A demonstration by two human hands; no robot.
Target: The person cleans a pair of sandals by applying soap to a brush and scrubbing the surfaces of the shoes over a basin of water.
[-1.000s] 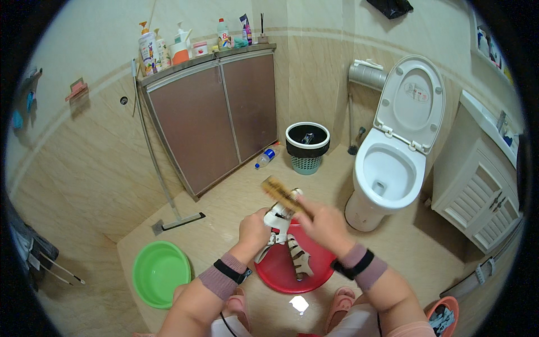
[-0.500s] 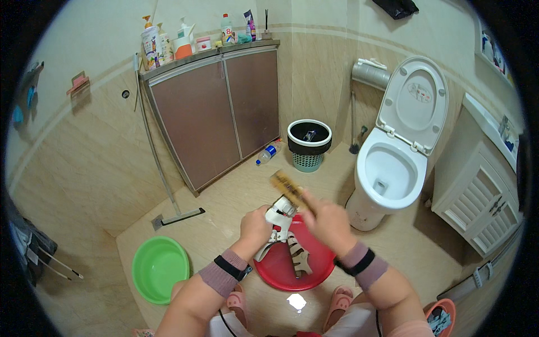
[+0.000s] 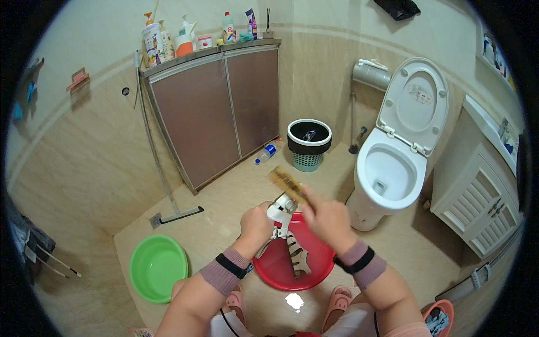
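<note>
My left hand (image 3: 257,228) grips a white strappy sandal (image 3: 279,216) by its side, holding it over the far left part of a red basin (image 3: 315,277). In my right hand (image 3: 327,223) is a wooden scrubbing brush (image 3: 288,184), its handle wrapped by the fingers and its head pointing up and left across the sandal's far end. Whether the bristles touch the sandal is hard to tell. A second white sandal (image 3: 300,259) lies in the basin, below both hands.
A green basin (image 3: 159,269) stands on the floor at left, with a floor squeegee (image 3: 178,214) beyond it. Farther off are a plastic bottle (image 3: 268,152) and a lined waste bin (image 3: 308,160). The toilet (image 3: 391,174) rises at right, seat up. An orange basket (image 3: 447,308) holds cloth at lower right.
Both hands, the sandal and the brush stay almost in the same place, with only slight shifts. The second sandal still lies in the red basin.
</note>
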